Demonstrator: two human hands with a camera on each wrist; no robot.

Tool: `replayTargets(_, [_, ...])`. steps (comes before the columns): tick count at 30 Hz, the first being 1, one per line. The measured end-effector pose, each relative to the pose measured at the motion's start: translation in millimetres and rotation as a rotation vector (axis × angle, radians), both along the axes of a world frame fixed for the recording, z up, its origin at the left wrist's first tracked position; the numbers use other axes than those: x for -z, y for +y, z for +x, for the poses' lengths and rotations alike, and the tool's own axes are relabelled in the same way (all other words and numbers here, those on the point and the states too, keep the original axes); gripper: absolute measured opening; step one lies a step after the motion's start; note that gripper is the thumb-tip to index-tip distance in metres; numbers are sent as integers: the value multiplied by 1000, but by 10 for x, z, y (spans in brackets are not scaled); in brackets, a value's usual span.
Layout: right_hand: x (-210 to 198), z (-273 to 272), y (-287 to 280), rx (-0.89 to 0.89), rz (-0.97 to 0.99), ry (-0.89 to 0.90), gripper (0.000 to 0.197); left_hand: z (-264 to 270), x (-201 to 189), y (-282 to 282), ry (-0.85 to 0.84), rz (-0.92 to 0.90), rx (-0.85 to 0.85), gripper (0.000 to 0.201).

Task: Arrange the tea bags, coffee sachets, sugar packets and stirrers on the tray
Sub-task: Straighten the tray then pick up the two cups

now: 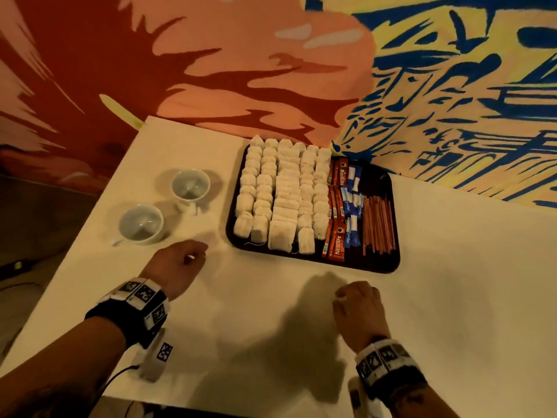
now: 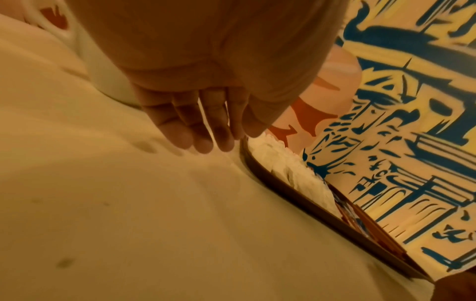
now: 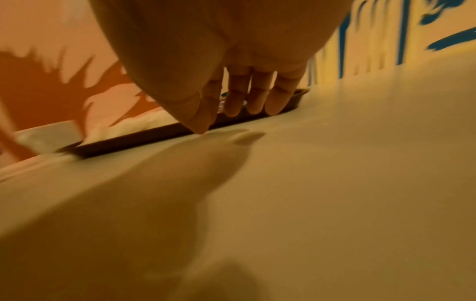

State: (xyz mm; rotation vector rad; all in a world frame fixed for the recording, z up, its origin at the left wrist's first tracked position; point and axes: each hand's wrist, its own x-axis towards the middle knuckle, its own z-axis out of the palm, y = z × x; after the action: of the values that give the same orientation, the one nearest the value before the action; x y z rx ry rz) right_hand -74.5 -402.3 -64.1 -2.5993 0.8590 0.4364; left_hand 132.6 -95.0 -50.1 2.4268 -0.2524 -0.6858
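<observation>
Head view alone shows the whole layout: a dark tray [image 1: 388, 260] sits on the white table [image 1: 452, 297] against the painted wall [image 1: 211, 55], and everything on it runs lengthwise from the near edge toward the wall. Tea bags [image 1: 280, 194] fill the left half in overlapping columns. Just right of them lie red Nescafé coffee sachets [image 1: 336, 244] end to end, then blue-and-white sugar packets [image 1: 352, 233], then a bundle of thin copper-coloured stirrers [image 1: 378, 224] with their long axes pointing at the wall. Two white cups [image 1: 165, 209] stand on the table left of the tray, apart from it.

Both hands are off the tray, near its front edge. The left hand [image 1: 177, 263] hangs over the table by the tray's near left corner; the left wrist view shows its fingers [image 2: 203, 130] hanging fairly straight, gripping nothing, their tips just above the cloth beside the tray rim [image 2: 296, 195]. The right hand [image 1: 358, 309] is nearer the person; the right wrist view, which is blurred, seems to show loosely hanging fingers [image 3: 257, 95] with nothing in them, the tray's front rim [image 3: 134, 140] behind.
</observation>
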Motion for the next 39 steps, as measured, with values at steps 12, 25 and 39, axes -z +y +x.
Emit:
replayTargets(12, [-330, 1416, 1325, -273, 294, -218, 30, 482, -475, 833, -421, -191, -295, 24])
replayTargets(25, [-211, 3158, 1702, -429, 155, -49, 111, 664, -193, 823, -85, -28, -128, 102])
replayTargets(39, [-286, 3609, 1208, -274, 177, -131, 106, 1096, 140, 487, -98, -18, -157, 71])
